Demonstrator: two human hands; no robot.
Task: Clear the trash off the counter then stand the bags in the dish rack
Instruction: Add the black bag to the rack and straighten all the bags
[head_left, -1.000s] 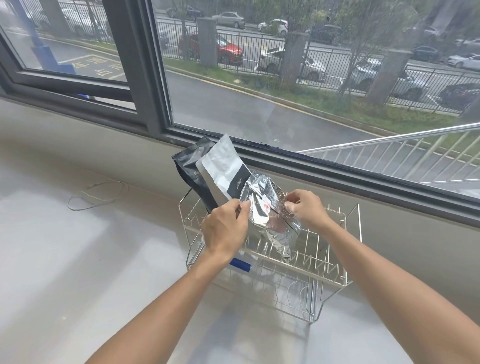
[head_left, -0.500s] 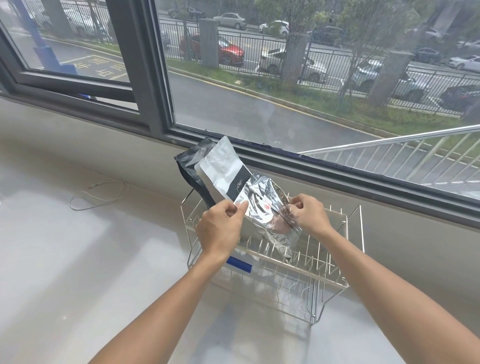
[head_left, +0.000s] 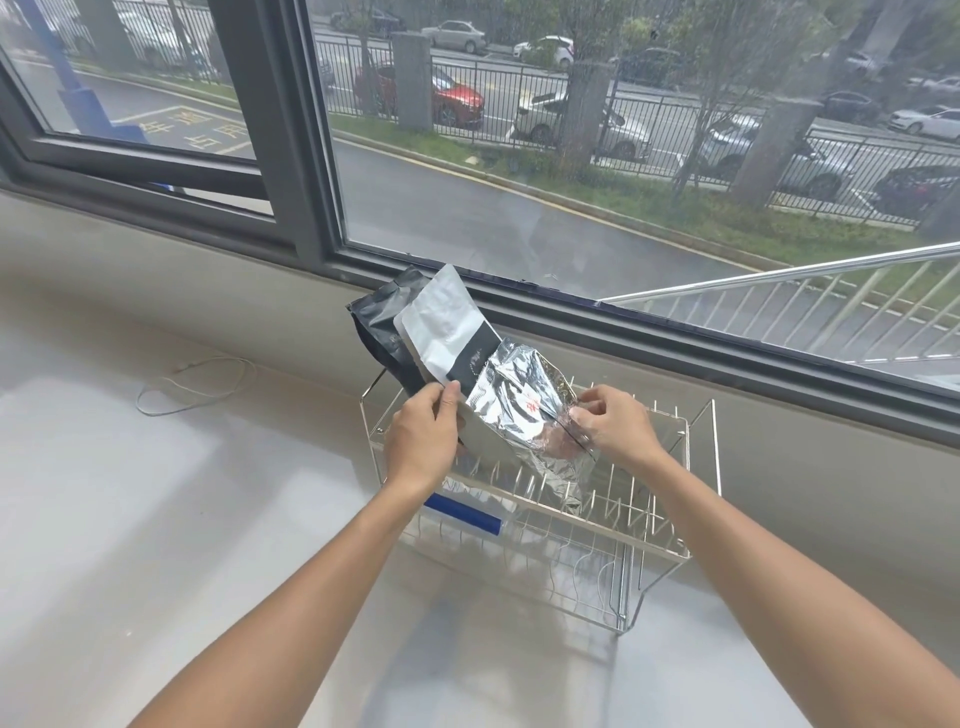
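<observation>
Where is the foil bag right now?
In the head view, the foil bag stands in the dish rack, right of the white bag, held by both hands.

Both my forearms are bare and reach forward and upward from the bottom edge of the view, converging toward the middle. My left hand is seen from the back, wrist straight, fingers curled under, thumb extended up and pressed flat against what it pinches. My right hand sits level with the left and near it, turned inward, fingers bent in a pinch, fingertips bunched at the left side of the hand. Right wrist slightly flexed. The hands do not touch each other.
</observation>
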